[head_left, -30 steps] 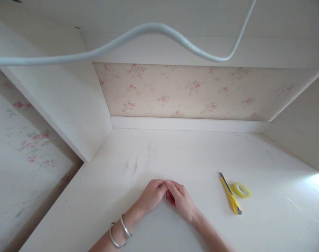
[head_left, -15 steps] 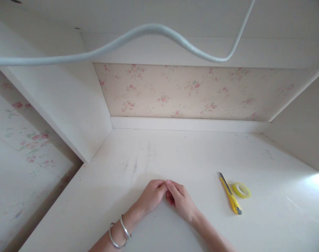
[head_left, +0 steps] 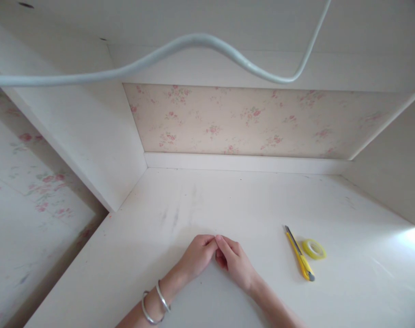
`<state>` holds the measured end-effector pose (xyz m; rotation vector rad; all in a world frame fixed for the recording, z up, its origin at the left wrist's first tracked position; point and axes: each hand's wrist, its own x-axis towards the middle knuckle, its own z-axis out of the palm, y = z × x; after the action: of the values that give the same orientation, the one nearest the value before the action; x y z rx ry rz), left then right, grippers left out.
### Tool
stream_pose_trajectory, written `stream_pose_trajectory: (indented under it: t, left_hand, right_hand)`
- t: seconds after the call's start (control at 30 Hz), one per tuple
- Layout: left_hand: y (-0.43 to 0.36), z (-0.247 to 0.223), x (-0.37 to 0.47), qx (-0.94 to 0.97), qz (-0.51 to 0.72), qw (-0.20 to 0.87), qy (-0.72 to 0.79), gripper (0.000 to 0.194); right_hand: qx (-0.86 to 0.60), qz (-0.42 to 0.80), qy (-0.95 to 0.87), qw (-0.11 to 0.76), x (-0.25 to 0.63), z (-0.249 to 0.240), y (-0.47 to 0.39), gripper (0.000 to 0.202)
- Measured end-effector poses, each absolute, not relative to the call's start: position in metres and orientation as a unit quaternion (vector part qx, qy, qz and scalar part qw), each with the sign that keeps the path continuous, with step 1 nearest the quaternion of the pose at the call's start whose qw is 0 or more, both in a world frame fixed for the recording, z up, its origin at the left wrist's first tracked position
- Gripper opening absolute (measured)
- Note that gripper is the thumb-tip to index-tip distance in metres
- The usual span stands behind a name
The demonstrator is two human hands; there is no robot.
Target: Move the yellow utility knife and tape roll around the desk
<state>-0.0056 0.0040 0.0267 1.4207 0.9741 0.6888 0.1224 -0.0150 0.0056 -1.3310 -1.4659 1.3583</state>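
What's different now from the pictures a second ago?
Nothing on the surface visibly moved, and I see nothing taken hold of or let go; only the view shifted very slightly. The left hand and right hand stay together, and the cutter and tape lie side by side as before.

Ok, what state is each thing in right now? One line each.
Left hand: closed, meeting the other; can't tell if it holds anything.
Right hand: closed, same uncertainty.
Yellow utility knife: lying flat, unheld; can't tell if extended.
Tape roll: lying flat beside the knife.
Silver bangles: worn on the left.
White tabletop: smudged in places.
White cord: bent, running across the upper view.
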Motion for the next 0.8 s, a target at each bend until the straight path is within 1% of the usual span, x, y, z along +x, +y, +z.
stream_pose_trajectory:
  t: [0.8]
  left_hand:
    - [0.0041,0.026,-0.0062,0.611,0.315,0.603,0.404,0.045]
  right_hand:
    - [-0.505,0.535,-0.567,0.37,0.1238,0.0029,-0.0137,0.049]
